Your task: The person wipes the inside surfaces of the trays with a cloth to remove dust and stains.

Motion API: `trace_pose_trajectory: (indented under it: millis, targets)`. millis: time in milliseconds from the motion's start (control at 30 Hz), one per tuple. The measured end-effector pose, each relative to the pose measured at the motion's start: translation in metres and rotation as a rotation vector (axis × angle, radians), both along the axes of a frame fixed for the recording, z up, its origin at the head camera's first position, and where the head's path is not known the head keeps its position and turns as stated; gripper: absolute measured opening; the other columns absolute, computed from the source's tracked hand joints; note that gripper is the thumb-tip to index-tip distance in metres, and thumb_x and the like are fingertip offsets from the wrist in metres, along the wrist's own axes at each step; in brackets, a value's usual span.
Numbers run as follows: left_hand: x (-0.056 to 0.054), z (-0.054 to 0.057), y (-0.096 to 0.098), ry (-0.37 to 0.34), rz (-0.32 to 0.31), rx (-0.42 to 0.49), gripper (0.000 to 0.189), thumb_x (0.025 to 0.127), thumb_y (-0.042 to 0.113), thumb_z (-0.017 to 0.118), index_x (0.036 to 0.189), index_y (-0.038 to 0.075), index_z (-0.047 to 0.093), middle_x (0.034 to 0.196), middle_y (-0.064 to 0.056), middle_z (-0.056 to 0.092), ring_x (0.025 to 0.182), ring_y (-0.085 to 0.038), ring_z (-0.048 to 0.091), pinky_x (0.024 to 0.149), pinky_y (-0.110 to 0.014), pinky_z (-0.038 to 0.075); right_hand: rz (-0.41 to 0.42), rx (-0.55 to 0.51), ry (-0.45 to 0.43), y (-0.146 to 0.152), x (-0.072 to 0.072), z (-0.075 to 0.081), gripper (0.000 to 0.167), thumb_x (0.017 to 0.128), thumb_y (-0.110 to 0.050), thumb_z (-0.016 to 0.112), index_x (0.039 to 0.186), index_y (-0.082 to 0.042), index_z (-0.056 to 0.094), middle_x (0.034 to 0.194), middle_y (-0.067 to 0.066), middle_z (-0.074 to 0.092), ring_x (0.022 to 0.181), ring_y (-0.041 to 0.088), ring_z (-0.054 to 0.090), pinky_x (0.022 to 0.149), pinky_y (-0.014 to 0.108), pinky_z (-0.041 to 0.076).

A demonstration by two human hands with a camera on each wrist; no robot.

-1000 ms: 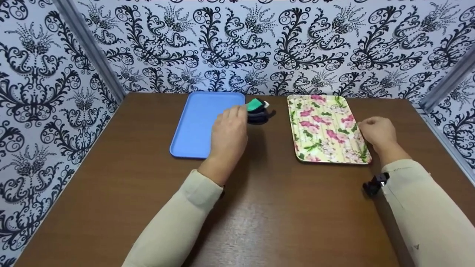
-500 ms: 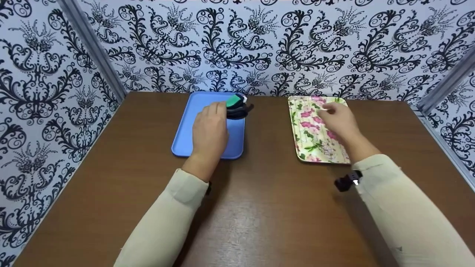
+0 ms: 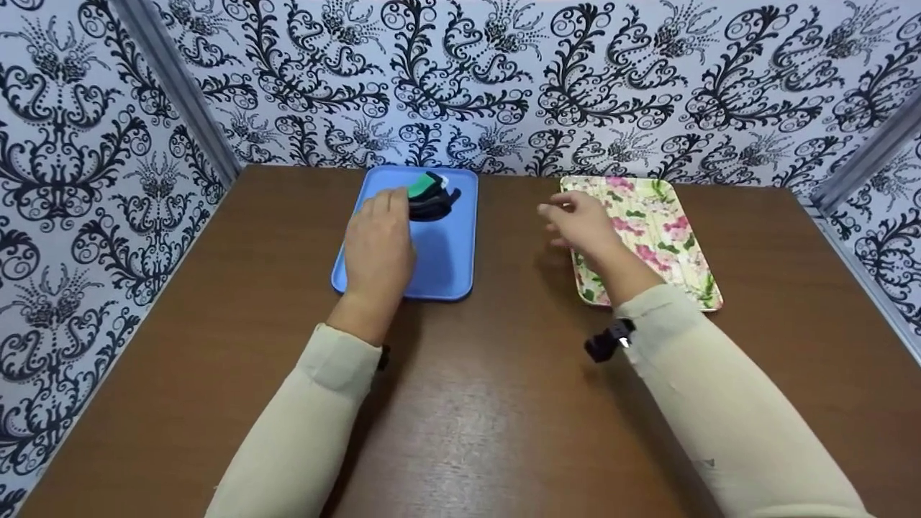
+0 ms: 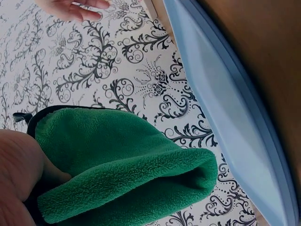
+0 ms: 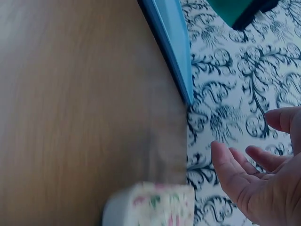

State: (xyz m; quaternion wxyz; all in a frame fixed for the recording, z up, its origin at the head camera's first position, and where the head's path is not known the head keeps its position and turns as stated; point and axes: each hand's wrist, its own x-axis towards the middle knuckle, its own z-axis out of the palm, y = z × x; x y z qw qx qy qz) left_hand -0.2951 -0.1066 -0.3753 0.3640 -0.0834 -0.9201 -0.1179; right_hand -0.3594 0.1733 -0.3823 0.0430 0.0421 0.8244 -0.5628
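Note:
My left hand grips a folded green plush cloth with black edging and a small hanging loop. In the head view the cloth overlaps the upper part of the blue tray, and its dark side faces away from the hand. The left wrist view shows the thumb pressed against the folds, with the tray's rim apart from the cloth. My right hand holds nothing; its relaxed fingers are spread beside the left edge of the floral tray.
Both trays lie at the back of the brown wooden table, with a strip of tabletop between them. A patterned wall rises right behind, and another stands at the left.
The left hand has carried the cloth leftward, from beside the blue tray's right edge to over it. My right hand has swept left across the floral tray, from its right side to its left edge.

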Motion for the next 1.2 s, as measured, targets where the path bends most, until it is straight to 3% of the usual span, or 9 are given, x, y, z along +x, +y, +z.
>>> trace_pose_trajectory:
  millis: [133, 367, 567, 767, 967, 1200]
  targets:
    - [-0.001, 0.000, -0.005, -0.010, 0.007, 0.012, 0.034, 0.089, -0.004, 0.069, 0.123, -0.002, 0.066, 0.117, -0.018, 0.073, 0.103, -0.037, 0.070, 0.087, -0.050, 0.058, 0.011, -0.029, 0.000, -0.023, -0.003, -0.006, 0.052, 0.103, -0.023, 0.062, 0.147, 0.000, 0.050, 0.139, 0.020, 0.058, 0.105, 0.025, 0.063, 0.098, 0.048, 0.059]
    - [0.002, -0.003, -0.009, -0.036, 0.033, 0.004, 0.036, 0.089, -0.001, 0.072, 0.125, -0.002, 0.066, 0.119, -0.018, 0.072, 0.105, -0.036, 0.069, 0.089, -0.049, 0.057, 0.033, -0.085, -0.049, -0.055, -0.005, -0.021, 0.055, 0.101, -0.021, 0.064, 0.148, 0.002, 0.048, 0.137, 0.019, 0.058, 0.116, 0.037, 0.063, 0.096, 0.052, 0.060]
    - [0.002, -0.002, -0.009, -0.050, 0.045, -0.034, 0.039, 0.088, 0.001, 0.073, 0.125, -0.001, 0.064, 0.119, -0.017, 0.071, 0.107, -0.035, 0.069, 0.092, -0.047, 0.057, 0.045, -0.058, -0.098, -0.072, -0.009, -0.025, 0.053, 0.102, -0.023, 0.063, 0.146, 0.002, 0.049, 0.140, 0.018, 0.057, 0.117, 0.037, 0.064, 0.092, 0.051, 0.061]
    - [0.000, -0.003, -0.011, -0.051, 0.054, -0.040, 0.036, 0.090, 0.002, 0.072, 0.126, -0.002, 0.064, 0.119, -0.017, 0.071, 0.106, -0.035, 0.069, 0.090, -0.047, 0.057, 0.057, -0.115, -0.175, -0.083, -0.013, -0.029, 0.047, 0.103, -0.021, 0.061, 0.143, 0.003, 0.051, 0.139, 0.021, 0.057, 0.113, 0.036, 0.066, 0.090, 0.047, 0.063]
    - [0.001, -0.002, -0.009, -0.087, 0.053, -0.050, 0.036, 0.093, 0.004, 0.070, 0.128, -0.001, 0.064, 0.121, -0.017, 0.071, 0.108, -0.034, 0.069, 0.093, -0.047, 0.057, 0.078, -0.154, -0.242, -0.089, -0.013, -0.039, 0.045, 0.103, -0.020, 0.061, 0.140, 0.006, 0.053, 0.130, 0.021, 0.062, 0.115, 0.031, 0.067, 0.089, 0.043, 0.064]
    - [0.004, 0.000, -0.011, -0.103, 0.065, -0.051, 0.039, 0.092, 0.005, 0.073, 0.129, 0.000, 0.064, 0.123, -0.017, 0.070, 0.109, -0.033, 0.068, 0.094, -0.045, 0.057, 0.054, -0.174, -0.251, -0.095, -0.014, -0.047, 0.036, 0.101, -0.013, 0.063, 0.130, 0.008, 0.059, 0.114, 0.016, 0.064, 0.104, 0.024, 0.067, 0.087, 0.038, 0.064]
